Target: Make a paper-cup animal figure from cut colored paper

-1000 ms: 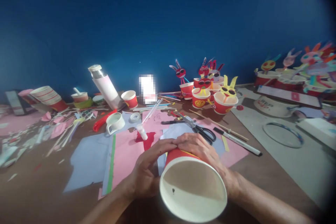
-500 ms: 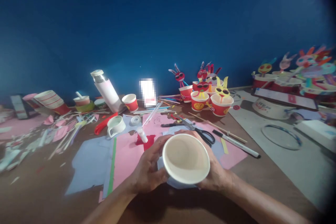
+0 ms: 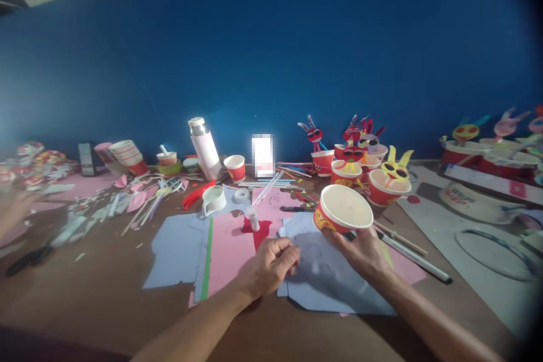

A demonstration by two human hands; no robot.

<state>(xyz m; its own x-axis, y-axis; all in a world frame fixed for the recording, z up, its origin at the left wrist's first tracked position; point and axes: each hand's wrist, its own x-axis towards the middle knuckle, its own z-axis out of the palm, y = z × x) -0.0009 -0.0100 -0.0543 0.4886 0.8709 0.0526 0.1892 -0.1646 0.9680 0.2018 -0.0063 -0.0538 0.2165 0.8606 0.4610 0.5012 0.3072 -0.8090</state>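
My right hand (image 3: 360, 250) holds a red paper cup (image 3: 343, 212) with a white inside, lifted above the table and tilted, its mouth facing up toward me. My left hand (image 3: 271, 264) rests on the pale blue paper sheet (image 3: 331, 283) with its fingers curled loosely; nothing shows in it. A small glue bottle (image 3: 253, 218) stands on a red paper scrap just beyond the left hand. Pink paper (image 3: 227, 251) lies to its left.
Finished red cups with paper bunny faces (image 3: 388, 184) stand at the back right. A white flask (image 3: 206, 149), a red cup (image 3: 236, 168), a white mug (image 3: 213, 200), tape roll (image 3: 241, 195), straws, a marker (image 3: 418, 259) and paper scraps litter the table. Another person's hand (image 3: 12, 209) shows at far left.
Both hands held the cup before me; now the left hand has let go and rests on the paper, while the right carries the cup up and to the right. The view shifted left.
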